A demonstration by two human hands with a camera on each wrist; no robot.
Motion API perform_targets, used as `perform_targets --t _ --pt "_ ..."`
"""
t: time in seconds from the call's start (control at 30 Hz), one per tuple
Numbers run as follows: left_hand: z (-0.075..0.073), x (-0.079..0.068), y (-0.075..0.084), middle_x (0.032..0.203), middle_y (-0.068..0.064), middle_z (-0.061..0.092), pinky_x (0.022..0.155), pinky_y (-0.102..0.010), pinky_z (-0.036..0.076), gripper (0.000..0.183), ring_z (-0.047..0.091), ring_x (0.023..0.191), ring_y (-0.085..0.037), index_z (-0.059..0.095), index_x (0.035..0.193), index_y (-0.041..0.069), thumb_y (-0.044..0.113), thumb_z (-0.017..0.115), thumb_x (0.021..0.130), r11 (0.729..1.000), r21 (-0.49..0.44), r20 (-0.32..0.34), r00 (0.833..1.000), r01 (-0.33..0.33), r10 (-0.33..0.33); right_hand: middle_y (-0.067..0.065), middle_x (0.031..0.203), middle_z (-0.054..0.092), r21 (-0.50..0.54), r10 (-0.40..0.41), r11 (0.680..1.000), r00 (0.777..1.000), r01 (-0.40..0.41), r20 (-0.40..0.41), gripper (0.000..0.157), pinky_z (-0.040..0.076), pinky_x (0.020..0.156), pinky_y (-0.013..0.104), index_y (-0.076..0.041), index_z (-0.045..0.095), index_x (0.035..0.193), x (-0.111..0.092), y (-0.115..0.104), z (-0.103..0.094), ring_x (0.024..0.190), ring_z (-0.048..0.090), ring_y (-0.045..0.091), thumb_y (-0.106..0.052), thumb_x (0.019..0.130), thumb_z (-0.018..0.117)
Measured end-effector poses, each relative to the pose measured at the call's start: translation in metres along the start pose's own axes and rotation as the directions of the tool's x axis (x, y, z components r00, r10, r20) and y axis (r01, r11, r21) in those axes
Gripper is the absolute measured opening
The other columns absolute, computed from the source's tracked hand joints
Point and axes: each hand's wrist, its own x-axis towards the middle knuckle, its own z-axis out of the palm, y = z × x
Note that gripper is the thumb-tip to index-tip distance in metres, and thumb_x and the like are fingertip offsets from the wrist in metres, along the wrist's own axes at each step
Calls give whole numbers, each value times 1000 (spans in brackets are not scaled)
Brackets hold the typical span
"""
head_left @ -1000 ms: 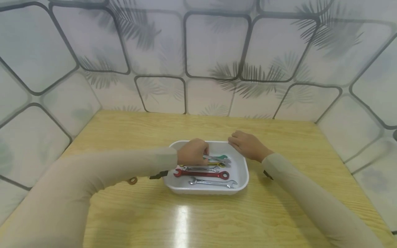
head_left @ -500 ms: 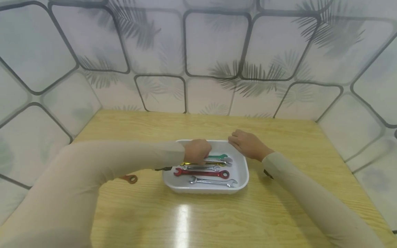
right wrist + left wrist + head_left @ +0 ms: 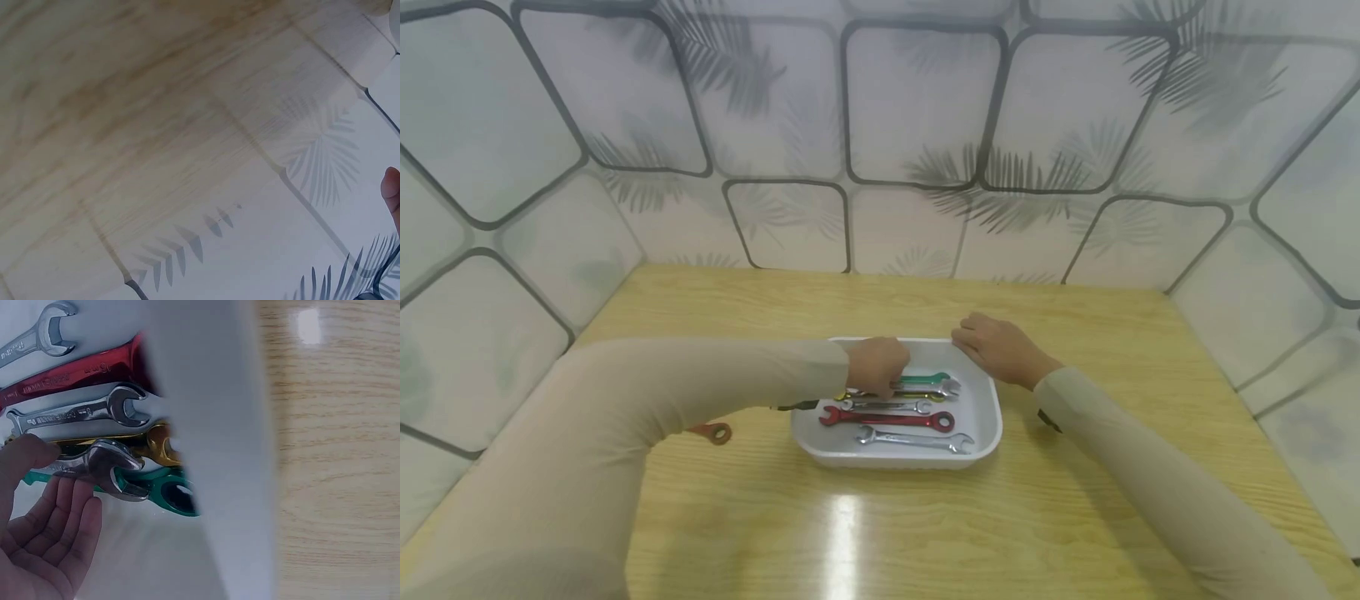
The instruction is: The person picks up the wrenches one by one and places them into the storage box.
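Observation:
A white tray (image 3: 996, 433) holds several wrenches lying side by side. My left hand (image 3: 877, 365) reaches in from the left and pinches a silver wrench (image 3: 100, 464) between thumb and fingers. That wrench lies over a green wrench (image 3: 172, 490) and beside a gold wrench (image 3: 156, 444). Nearer the front are a small silver wrench (image 3: 887, 407), a red wrench (image 3: 887, 419) and another silver wrench (image 3: 913, 440). At the tray's back right corner my right hand (image 3: 1000, 348) grips the rim with curled fingers; in the right wrist view only a fingertip shows.
An orange-red ring-ended wrench (image 3: 718, 432) lies on the wooden table (image 3: 737, 517) left of the tray, partly covered by the left sleeve (image 3: 700, 383). A patterned wall covering (image 3: 910, 225) stands behind the table and along both sides.
My left hand has moved slightly right and lowered the silver wrench among the others. More of the orange-red wrench shows beside the sleeve. The right hand stays at the tray corner.

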Motion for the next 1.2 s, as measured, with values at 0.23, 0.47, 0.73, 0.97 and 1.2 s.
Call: perform_targets --t 0.23,0.47,0.73,0.97,1.2 --pt "0 -1 0 77 0 65 67 -21 49 15 56 68 -11 61 79 8 14 74 75 1000 -3 -34 999 -12 12 0 73 45 -4 2 1000 1000 -2 4 15 38 57 24 -14 52 79 -1 1 1 68 40 12 -18 94 50" --pt "-3 -6 1 76 0 66 66 -20 49 15 56 66 -9 63 82 7 14 74 76 999 -35 -13 1000 -10 9 0 73 46 -1 6 1000 1000 -6 -6 14 39 58 24 -14 53 80 -3 2 3 68 40 13 -18 94 50" --pt "1 -2 -3 81 -1 69 71 -22 51 17 59 72 -11 66 86 7 15 76 74 999 -9 -54 998 -37 37 -1 73 46 -9 3 1000 1000 -3 -9 15 39 57 23 -15 53 80 -3 3 3 68 40 12 -18 94 50" --pt "-2 -7 -5 90 -2 68 79 -25 52 22 62 83 -13 65 92 7 16 75 76 997 -63 -56 998 -37 34 0 73 47 -10 -10 1000 1000 9 -18 14 39 56 23 -15 52 79 -2 2 3 67 40 12 -18 93 51" --pt "-18 -24 -2 100 -3 66 86 -26 49 30 60 92 -13 66 104 7 19 74 78 992 -102 -66 995 -77 71 0 74 48 -7 -13 1000 1000 13 -22 13 40 56 23 -15 53 80 -1 1 2 68 41 12 -18 93 52"
